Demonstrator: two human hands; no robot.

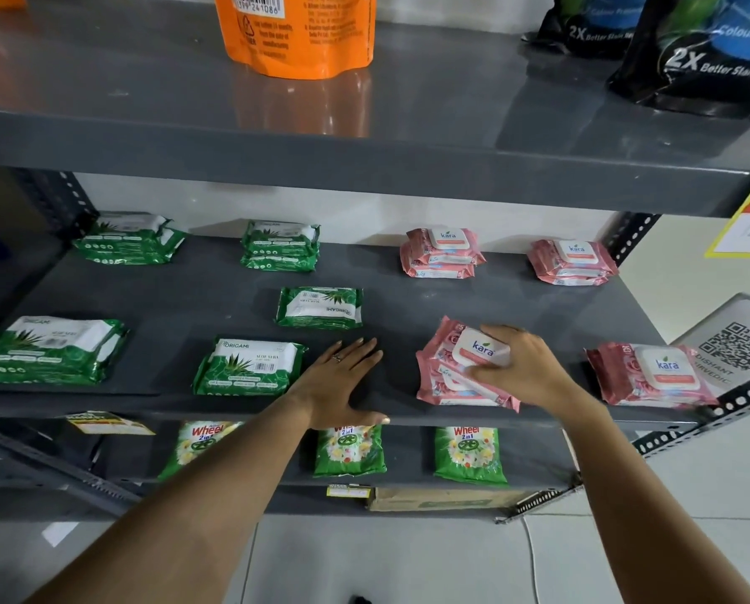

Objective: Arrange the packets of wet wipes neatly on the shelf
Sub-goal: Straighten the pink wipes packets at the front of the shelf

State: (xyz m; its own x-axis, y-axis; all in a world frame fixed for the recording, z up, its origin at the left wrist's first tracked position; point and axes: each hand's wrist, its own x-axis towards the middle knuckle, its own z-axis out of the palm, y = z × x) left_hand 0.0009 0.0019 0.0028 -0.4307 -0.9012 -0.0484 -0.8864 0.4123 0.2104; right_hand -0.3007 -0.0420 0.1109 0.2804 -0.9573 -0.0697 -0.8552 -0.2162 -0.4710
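Here the right hand (519, 364) lies over the top pink packet (464, 364) of a skewed pile at the front of the middle shelf (408, 298), fingers curled on its white lid; whether it truly grips, I cannot tell. The left hand (342, 381) rests flat and holds nothing, beside it. The packets look soft, light and a little slippery, so the long sides are probably best to hold. The shelf lip is close; bare room stays behind, toward the single green packet (319, 307).

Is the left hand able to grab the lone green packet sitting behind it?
Probably yes: the left hand lies flat on bare shelf, and nothing stands between it and the lone green packet.
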